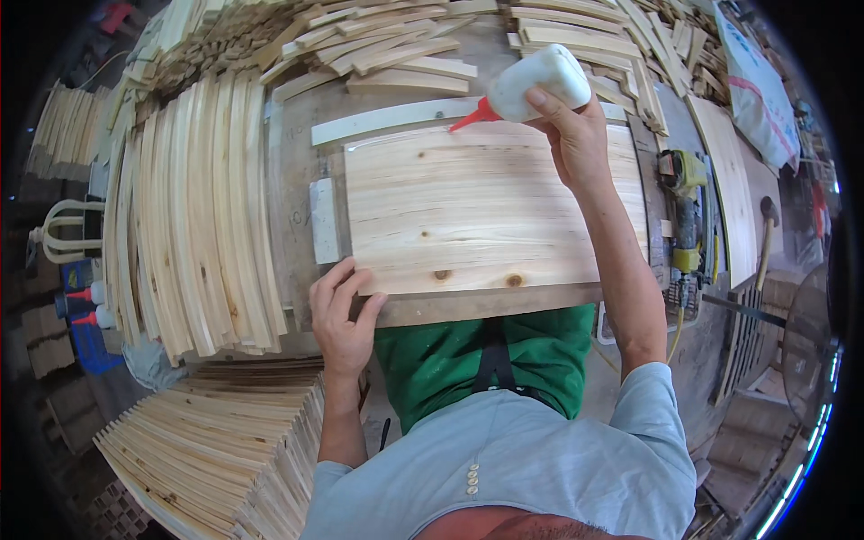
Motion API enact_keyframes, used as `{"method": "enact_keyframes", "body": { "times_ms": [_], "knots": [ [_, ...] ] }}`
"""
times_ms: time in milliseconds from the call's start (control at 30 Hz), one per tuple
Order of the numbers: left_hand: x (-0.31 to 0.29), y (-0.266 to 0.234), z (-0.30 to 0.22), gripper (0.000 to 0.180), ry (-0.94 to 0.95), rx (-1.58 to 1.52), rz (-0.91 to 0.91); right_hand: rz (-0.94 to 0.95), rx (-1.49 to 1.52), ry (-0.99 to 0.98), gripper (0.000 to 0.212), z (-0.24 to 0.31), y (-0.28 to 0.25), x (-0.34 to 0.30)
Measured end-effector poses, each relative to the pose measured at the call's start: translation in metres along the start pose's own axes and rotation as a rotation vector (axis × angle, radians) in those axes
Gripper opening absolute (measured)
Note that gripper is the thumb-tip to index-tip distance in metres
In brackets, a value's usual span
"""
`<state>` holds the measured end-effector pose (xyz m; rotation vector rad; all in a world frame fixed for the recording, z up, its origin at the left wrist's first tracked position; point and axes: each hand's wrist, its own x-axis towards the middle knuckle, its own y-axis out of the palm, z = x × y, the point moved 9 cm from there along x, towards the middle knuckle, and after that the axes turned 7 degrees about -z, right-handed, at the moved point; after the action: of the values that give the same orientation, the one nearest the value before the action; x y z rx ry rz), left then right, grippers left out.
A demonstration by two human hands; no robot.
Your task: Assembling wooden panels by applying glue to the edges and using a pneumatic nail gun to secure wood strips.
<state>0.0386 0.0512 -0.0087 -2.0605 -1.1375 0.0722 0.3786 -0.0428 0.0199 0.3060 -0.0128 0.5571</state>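
Observation:
A pale wooden panel with several knots lies flat on the worktable in front of me. My right hand grips a white squeeze bottle, tilted so that its red nozzle points down and left at the panel's far edge. A thin whitish line, seemingly glue, runs along that edge left of the tip. My left hand rests at the panel's near left corner, fingers apart and holding nothing. Beyond the panel lies a pale strip; a short white block sits by its left side.
Rows of wooden boards stand at the left, and another stack lies below them. Loose wood strips are piled at the back. A yellow-and-black power tool and a hammer lie to the right.

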Motion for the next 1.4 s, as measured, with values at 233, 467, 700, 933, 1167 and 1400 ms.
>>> {"method": "enact_keyframes", "body": {
  "times_ms": [233,467,700,933,1167,1400],
  "knots": [
    [-0.002,0.002,0.001,0.033,-0.013,0.007,0.021,-0.129,-0.067,-0.070,0.054,0.026,-0.086,0.002],
    [-0.003,0.001,0.004,0.033,-0.029,0.024,0.013,-0.286,-0.142,-0.164,0.044,0.060,-0.164,-0.001],
    [-0.004,0.004,0.004,0.034,-0.043,0.025,0.032,-0.420,-0.278,-0.230,0.051,0.082,-0.223,0.000],
    [-0.006,0.004,0.007,0.034,-0.065,0.025,0.046,-0.501,-0.310,-0.326,0.054,0.086,-0.239,0.000],
    [-0.008,0.006,0.010,0.033,-0.045,0.030,0.074,-0.542,-0.341,-0.280,0.054,0.105,-0.242,-0.045],
    [-0.006,0.006,0.007,0.033,-0.029,0.041,0.050,-0.579,-0.532,-0.143,0.052,0.125,-0.256,-0.111]
  ]
}}
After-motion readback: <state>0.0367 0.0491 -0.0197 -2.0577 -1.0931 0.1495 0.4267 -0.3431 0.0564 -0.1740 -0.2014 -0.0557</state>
